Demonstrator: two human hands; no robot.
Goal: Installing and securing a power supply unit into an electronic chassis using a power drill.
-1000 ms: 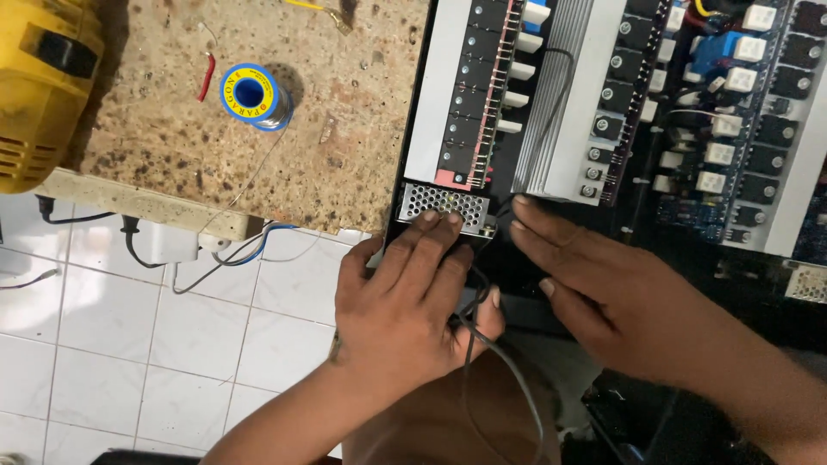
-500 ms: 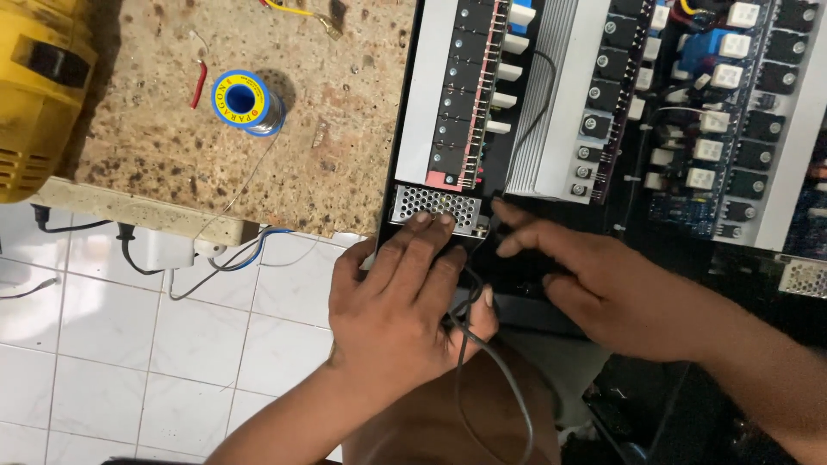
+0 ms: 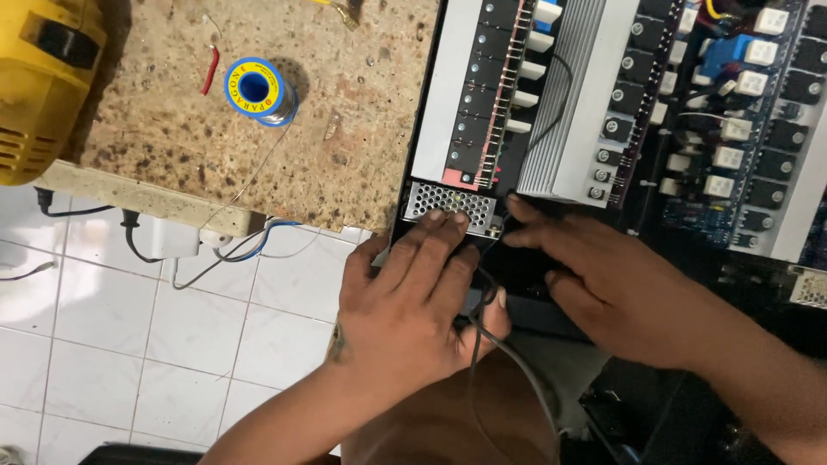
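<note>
An opened black electronics chassis (image 3: pixel 758 258) overhangs the stone tabletop's near edge, with circuit boards, rows of black transistors and a ribbed grey heat sink (image 3: pixel 568 103) inside. My left hand (image 3: pixel 413 310) lies over its near corner, fingertips on a small perforated metal box (image 3: pixel 448 205), thumb pinching a grey cable (image 3: pixel 508 370) that runs down toward me. My right hand (image 3: pixel 603 284) rests flat inside the chassis just right of that box, fingers stretched to the left, nothing visibly held.
A speckled stone tabletop (image 3: pixel 345 112) carries a solder spool (image 3: pixel 258 90) with a blue and yellow rim and a short red wire. A yellow machine (image 3: pixel 43 86) stands at far left. Cables and a white plug hang over the white tiled floor (image 3: pixel 129 344).
My right hand has slid left and deeper into the chassis, its fingers now next to the perforated box. My left hand has stayed on the corner and the cable.
</note>
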